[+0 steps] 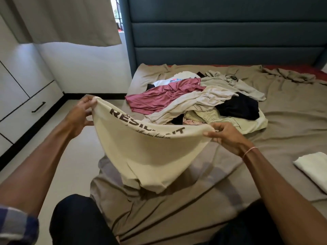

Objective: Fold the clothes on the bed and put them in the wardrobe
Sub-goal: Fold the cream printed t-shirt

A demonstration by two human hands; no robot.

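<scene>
messy clothes pile point(200, 101) sits on the bed point(292, 124) just beyond both hands, folded white piece point(313, 170) off to the right. left hand point(79, 114) and right hand point(228, 135) each pinch the cream shirt point(141, 154), stretched left-to-right between them, hanging down with its lower end on the bed.

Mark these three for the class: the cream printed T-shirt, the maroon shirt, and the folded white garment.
cream printed T-shirt point(141, 156): head view, plain cloth below the lettering.
maroon shirt point(159, 96): head view, middle of its spread body.
folded white garment point(313, 168): head view, its flat top.
</scene>
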